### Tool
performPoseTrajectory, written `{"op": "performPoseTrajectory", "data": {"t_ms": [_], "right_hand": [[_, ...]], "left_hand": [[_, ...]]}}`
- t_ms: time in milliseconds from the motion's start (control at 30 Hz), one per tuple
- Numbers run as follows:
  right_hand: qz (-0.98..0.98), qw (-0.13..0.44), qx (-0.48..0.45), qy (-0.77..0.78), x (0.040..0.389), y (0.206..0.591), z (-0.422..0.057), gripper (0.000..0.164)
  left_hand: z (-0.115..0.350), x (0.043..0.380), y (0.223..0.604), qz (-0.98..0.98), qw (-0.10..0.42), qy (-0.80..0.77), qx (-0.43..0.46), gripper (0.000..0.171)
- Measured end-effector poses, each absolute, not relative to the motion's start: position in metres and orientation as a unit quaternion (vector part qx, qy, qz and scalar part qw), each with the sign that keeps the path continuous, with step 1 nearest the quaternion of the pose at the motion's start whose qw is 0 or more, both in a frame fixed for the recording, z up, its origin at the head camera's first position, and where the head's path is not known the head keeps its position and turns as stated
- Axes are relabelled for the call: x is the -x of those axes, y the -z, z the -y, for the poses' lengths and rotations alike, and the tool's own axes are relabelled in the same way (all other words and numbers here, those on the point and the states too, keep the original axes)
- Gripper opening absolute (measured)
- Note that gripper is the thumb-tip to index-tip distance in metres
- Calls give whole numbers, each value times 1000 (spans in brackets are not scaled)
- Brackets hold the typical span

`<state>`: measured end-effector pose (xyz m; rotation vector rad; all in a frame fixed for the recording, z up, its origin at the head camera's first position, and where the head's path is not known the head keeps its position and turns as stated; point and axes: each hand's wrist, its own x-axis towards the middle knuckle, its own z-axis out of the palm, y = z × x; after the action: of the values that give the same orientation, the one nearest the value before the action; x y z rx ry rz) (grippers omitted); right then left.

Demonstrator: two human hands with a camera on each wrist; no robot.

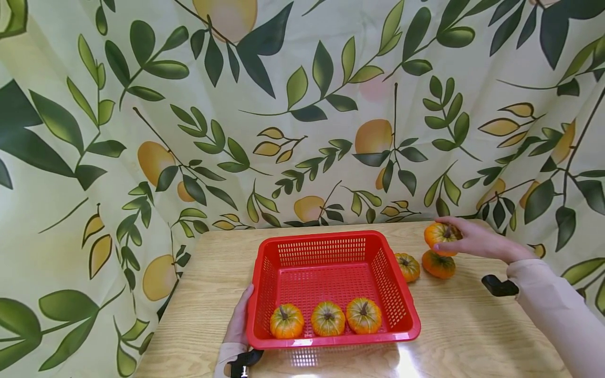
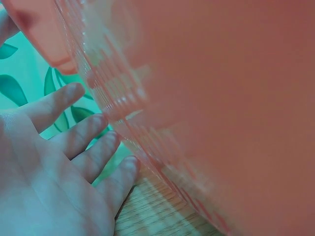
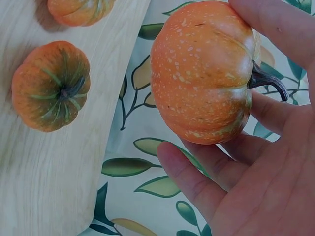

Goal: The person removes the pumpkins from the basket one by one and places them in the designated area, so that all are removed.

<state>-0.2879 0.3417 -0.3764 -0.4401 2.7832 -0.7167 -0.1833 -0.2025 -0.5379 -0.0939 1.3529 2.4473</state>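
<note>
A red plastic basket (image 1: 326, 341) with slotted walls stands on the table. Three small orange pumpkins, among them a middle pumpkin (image 1: 327, 318), line its near side. My left hand (image 1: 238, 321) rests against the basket's left wall, its fingers (image 2: 78, 132) nearly straight in the left wrist view. At the right, my right hand (image 1: 477, 240) grips another small pumpkin (image 1: 438, 237) with a dark stem, thumb and fingers around its sides. The right wrist view shows this held pumpkin (image 3: 202, 73) raised off the table. Below it sits a darker orange pumpkin (image 1: 438, 265).
One more pumpkin (image 1: 407, 267) sits close against the basket's right wall. The light wooden table (image 1: 203, 299) ends at a curtain (image 1: 283, 173) printed with leaves and fruit, which hangs behind and along both sides.
</note>
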Motion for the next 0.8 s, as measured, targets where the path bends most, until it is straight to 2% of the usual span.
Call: {"op": "performPoseTrajectory", "data": {"t_ms": [800], "right_hand": [[-953,113,140,244,292,384,-360,85]], "left_hand": [[202,184,539,-472,175,-863,46,61]]}}
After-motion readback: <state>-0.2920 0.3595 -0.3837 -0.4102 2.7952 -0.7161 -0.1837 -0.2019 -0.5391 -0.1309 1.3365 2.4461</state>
